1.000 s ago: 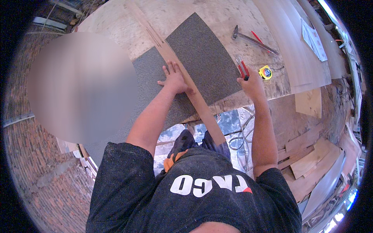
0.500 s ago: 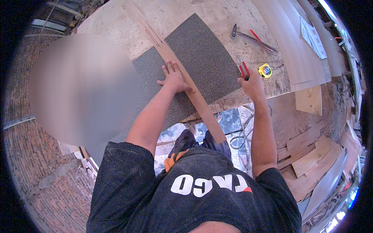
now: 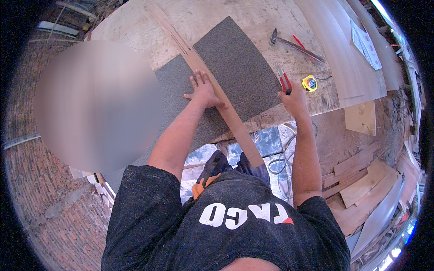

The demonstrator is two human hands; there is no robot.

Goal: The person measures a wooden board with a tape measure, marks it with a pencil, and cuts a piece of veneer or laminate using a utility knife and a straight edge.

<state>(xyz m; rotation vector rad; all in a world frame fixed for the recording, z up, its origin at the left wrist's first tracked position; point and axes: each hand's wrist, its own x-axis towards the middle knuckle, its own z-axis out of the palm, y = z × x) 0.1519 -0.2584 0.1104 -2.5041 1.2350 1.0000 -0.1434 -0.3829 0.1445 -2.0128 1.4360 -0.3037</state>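
Observation:
My left hand (image 3: pixel 204 94) lies with fingers spread on a long wooden strip (image 3: pixel 233 122) and the dark grey textured sheet under it. The strip runs at a slant across the sheet, and its near end juts past the table edge toward my body. My right hand (image 3: pixel 296 100), at the sheet's right edge, is closed around a red-and-black handled tool (image 3: pixel 285 84) with a metal tip pointing away from me; its exact kind is too small to tell. To the strip's right spreads the larger visible part of the grey sheet (image 3: pixel 237 67).
On the worn wooden table (image 3: pixel 257 27) lie a hammer (image 3: pixel 296 46), a red pencil-like stick (image 3: pixel 298 41) and a yellow tape measure (image 3: pixel 309 83). Wood panels (image 3: pixel 341 58) lie at the right. Board offcuts (image 3: pixel 361 183) and a cable (image 3: pixel 278 165) are below. A large blurred patch covers the left.

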